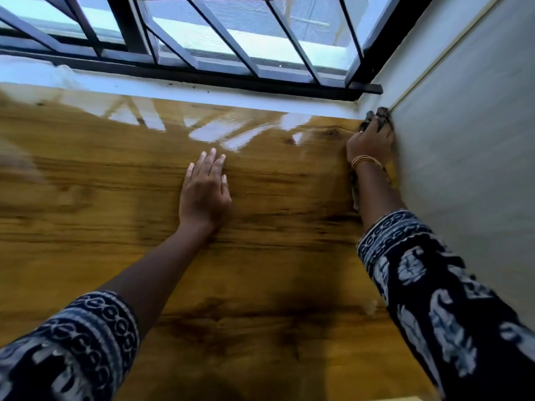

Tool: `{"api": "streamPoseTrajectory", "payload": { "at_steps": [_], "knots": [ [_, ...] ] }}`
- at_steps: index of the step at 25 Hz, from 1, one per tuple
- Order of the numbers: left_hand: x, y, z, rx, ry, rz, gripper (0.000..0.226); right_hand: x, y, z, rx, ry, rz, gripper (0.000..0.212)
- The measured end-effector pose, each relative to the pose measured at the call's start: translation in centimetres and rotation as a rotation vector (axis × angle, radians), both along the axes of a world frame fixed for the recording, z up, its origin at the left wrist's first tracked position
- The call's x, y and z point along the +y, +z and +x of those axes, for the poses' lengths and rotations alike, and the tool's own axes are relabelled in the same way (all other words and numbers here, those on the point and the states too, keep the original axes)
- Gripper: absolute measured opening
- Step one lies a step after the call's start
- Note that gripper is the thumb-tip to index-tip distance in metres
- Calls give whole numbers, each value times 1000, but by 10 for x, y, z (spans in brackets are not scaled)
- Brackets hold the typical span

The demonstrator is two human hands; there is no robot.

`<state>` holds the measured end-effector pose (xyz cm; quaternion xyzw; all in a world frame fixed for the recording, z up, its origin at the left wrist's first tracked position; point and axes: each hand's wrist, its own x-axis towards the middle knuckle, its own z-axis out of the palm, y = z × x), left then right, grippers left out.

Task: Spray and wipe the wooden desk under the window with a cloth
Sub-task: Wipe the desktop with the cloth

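Note:
The glossy wooden desk point(115, 215) fills the view below the barred window. My left hand point(204, 192) lies flat on the desk near its middle, fingers straight and together. My right hand point(369, 143) is in the far right corner, where desk, sill and wall meet. Its fingers grip a dark grey cloth point(380, 113) that pokes out beyond the fingertips, pressed into the corner. More of the cloth is hidden under the hand. No spray bottle is in view.
A white sill point(202, 91) runs along the desk's far edge under the black window grille point(179, 36). A pale wall panel point(463, 146) closes off the right side. Window light glares on the desk's far half.

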<state>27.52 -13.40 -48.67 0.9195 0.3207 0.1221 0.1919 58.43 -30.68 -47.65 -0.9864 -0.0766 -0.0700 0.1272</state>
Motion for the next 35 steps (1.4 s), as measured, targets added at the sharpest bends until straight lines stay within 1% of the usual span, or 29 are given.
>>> {"api": "streamPoseTrajectory", "payload": {
  "at_steps": [4,8,11,14,18,20,27,32,35],
  "knots": [
    [-3,1,-1,-5,-3,6,47,-29,-5,-39,-4,-50,16,57],
    [-4,4,-2,6,-26,10,48,-70,-7,-102,-5,-133,7,57],
    [-7,5,-6,15,-119,14,47,-102,-7,-154,33,-216,-1,57],
    [-17,7,-24,9,-215,-23,46,-130,-6,-203,34,-285,-18,57],
    [-52,7,-71,8,-373,-15,47,-166,-1,-266,78,-394,9,59],
    [-67,7,-93,-3,-415,-2,48,-177,1,-290,81,-468,22,60],
    [-95,4,-148,36,-521,43,47,-199,4,-343,103,-681,95,65],
    [-101,2,-172,36,-568,71,47,-206,6,-369,107,-800,212,63],
    [-101,2,-175,33,-584,63,47,-209,10,-375,119,-812,217,60]
  ]
}}
